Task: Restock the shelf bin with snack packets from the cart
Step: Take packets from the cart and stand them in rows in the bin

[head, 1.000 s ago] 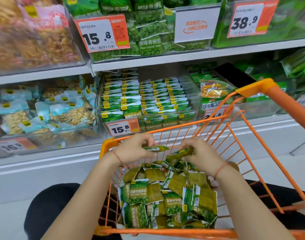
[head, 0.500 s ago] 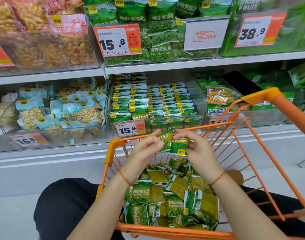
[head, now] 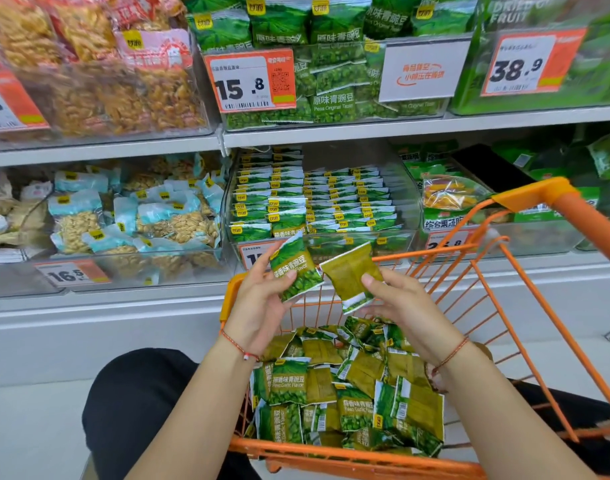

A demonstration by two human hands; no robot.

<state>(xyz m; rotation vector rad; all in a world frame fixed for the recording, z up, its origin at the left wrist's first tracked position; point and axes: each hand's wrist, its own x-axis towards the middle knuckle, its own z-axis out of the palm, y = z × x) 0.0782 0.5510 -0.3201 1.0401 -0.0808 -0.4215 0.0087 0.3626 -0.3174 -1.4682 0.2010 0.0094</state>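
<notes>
My left hand [head: 258,303] holds a green pea snack packet [head: 295,268] face up, thumb across its front. My right hand [head: 400,306] pinches a second packet [head: 352,275] with its olive back showing. Both packets hang above the far end of the orange wire cart [head: 525,306], which holds a heap of the same green packets [head: 348,386]. Straight ahead on the lower shelf stands the clear shelf bin [head: 409,216], filled with neat rows of matching packets [head: 310,202].
A bin of peanut packets in pale blue wrappers [head: 134,220] sits left of the target bin. Mixed fruit crisps [head: 449,199] are to its right. The upper shelf [head: 331,129] carries more pea bags and price tags. My dark-trousered knees flank the cart.
Both hands have lifted out of the cart's heap, each with a packet, and now hold them higher and slightly apart in front of the bin. My view has tilted upward.
</notes>
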